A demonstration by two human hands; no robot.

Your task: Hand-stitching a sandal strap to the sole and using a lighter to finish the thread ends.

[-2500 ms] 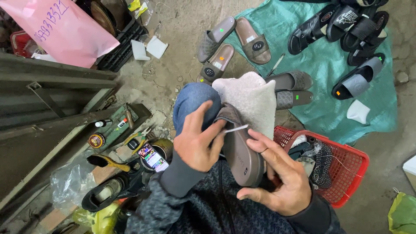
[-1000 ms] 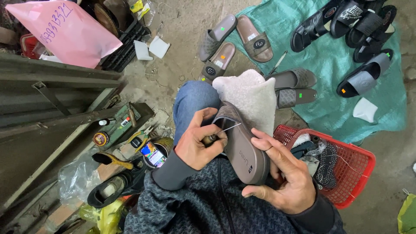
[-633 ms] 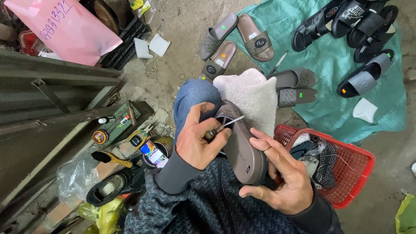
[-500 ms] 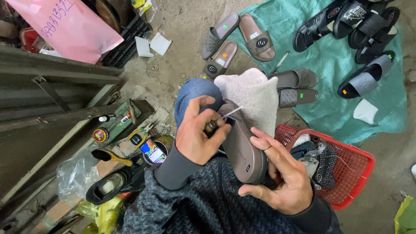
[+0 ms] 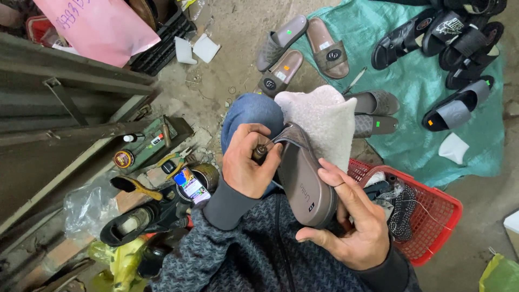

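A grey-brown sandal (image 5: 300, 178) lies sole-up across my lap, its toe resting on a pale fleecy cloth (image 5: 319, 119) draped over my knee. My right hand (image 5: 354, 221) cups the sandal's heel end from the right, fingers spread along its edge. My left hand (image 5: 248, 162) is closed around a small awl (image 5: 260, 152) with a dark handle, its tip pressed against the sandal's left rim near the strap. My jeans-clad knee (image 5: 248, 111) shows beyond the left hand.
A red plastic basket (image 5: 432, 227) with thread and cord sits at my right. Several sandals lie on a teal sheet (image 5: 411, 135) ahead. At my left are a phone (image 5: 190, 185), tins, a black shoe (image 5: 130, 224), tools and a green metal frame (image 5: 65, 97).
The awl, earlier pulled out with its metal shaft showing across the sandal, is now pushed in at the rim. My left hand closed tighter; my right hand shifted slightly on the heel.
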